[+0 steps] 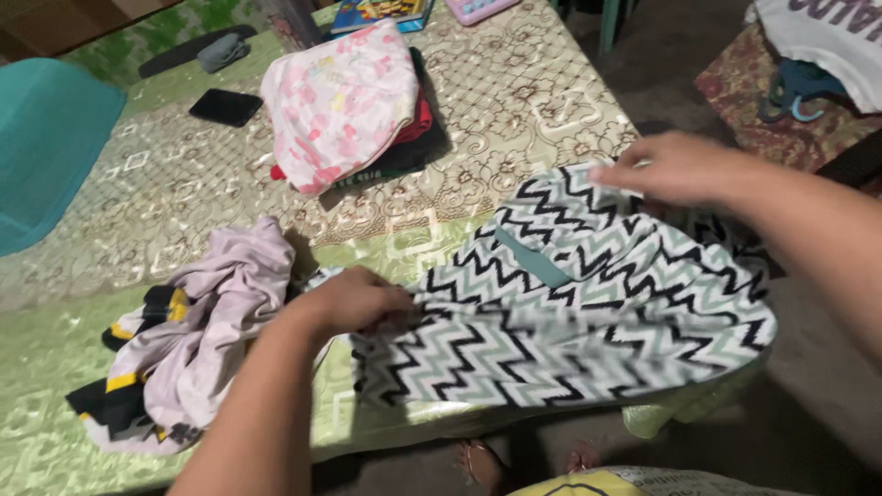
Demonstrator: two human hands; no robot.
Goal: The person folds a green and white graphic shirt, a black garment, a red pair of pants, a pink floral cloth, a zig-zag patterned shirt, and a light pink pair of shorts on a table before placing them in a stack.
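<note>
nearest, at the bottom edge: toes (478, 459) on the dark floor, beside a yellow cloth (588, 484) poking into view.

just above, left hand (354, 301) closed down on the left edge of a zigzag garment (588, 321), fingers curled and pinching the cloth against the bed (55, 349). garment spread flat, black, white and pale green chevrons, a teal patch (533, 259) near its middle. lower right part hanging past the bed edge, over the floor.

right hand (671, 167) farther out at the garment's top right corner, fingers bent together, gripping the upper edge. cannot tell how tight.

left of the left hand, touching the forearm side: a crumpled pile (197, 340) of lilac cloth over something black and yellow, close to the bed's near edge.

between pile and garment, only a narrow strip of green sheet. beyond both, a broad bare stretch of patterned cream cover (184, 184), open room across the middle.

farther back, a folded stack (344, 101), pink floral piece on top, red and black layers below, well apart from the zigzag garment. left of it a black phone (226, 107) lying flat. a teal cushion (46, 147) at the far left edge. a grey item (220, 50) on a dark strip near the far corner.

at the far edge, a colourful book (377, 11) and a pink device (478, 7), both cut off by the frame. to the right, off the bed, a white garment (827, 41) and a teal object (799, 87) on a reddish surface.
</note>
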